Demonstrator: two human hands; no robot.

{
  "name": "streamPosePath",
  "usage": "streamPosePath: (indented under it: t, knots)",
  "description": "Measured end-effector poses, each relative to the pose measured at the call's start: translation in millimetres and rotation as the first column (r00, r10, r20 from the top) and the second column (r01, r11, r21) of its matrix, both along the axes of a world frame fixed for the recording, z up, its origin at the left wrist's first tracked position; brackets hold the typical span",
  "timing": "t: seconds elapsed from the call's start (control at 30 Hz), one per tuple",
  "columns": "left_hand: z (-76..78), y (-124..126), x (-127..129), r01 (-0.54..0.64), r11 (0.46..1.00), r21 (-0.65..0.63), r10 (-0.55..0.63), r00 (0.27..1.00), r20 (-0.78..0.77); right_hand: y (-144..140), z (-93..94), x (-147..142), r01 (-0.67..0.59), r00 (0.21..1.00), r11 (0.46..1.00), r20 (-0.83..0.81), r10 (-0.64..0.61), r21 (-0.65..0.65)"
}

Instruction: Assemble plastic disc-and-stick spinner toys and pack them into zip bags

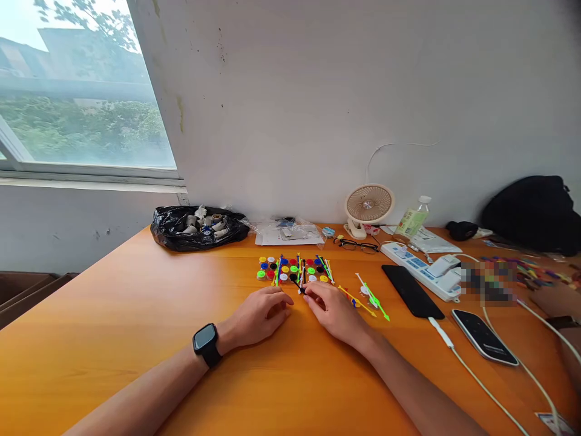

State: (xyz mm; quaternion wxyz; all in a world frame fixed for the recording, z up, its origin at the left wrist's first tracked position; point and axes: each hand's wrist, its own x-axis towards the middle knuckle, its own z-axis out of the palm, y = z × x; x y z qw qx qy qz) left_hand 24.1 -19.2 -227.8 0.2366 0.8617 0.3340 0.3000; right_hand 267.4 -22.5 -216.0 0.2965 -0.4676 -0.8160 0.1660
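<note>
Two hands of mine rest on the orange table (113, 339), close together, just on the near side of a little heap of colored round caps (290, 269) and thin plastic sticks (302, 272); my left hand (261, 315), the one with the black watch (207, 344) on its wrist, lies loosely curled with nothing in it; my right hand (333, 310) reaches a bit farther, and its fingertips (311, 290) pinch at the near end of a stick at the edge of the heap, though the piece is too small for me to tell if I truly have hold of it; the sticks in the heap mostly point far and near, away from me; my right hand is the closer one to them; more sticks, yellow and green (370, 298), lie slanted just to the right of that hand; a black phone (411, 290) lies farther right.
</note>
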Motion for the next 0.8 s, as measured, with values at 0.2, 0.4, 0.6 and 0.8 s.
streamPosePath:
  t: [0.2, 0.4, 0.6, 0.8]
  knots:
    - [-1.5, 1, 0, -0.002, 1.0, -0.02, 0.003, 1.0, 0.018, 2, 2.0, -1, 0.029, 0.993, 0.999, -0.116, -0.033, -0.034]
    - [-2.0, 0, 3, 0.018, 0.987, -0.16, 0.022, 0.969, 0.245, -1, 9.5, -10, -0.204, 0.844, 0.927, -0.536, 0.003, -0.316]
    - [-1.0, -2, 10, 0.163, 0.915, -0.369, 0.066, 0.841, 0.536, -7, 8.3, -18, -0.307, 0.765, 0.861, -0.644, -0.031, -0.405]
    - [-4.6, 3, 9, 0.142, 0.834, -0.534, 0.213, 0.808, 0.549, -6, 0.4, -15, -0.094, 0.854, 0.961, -0.516, -0.056, -0.26]
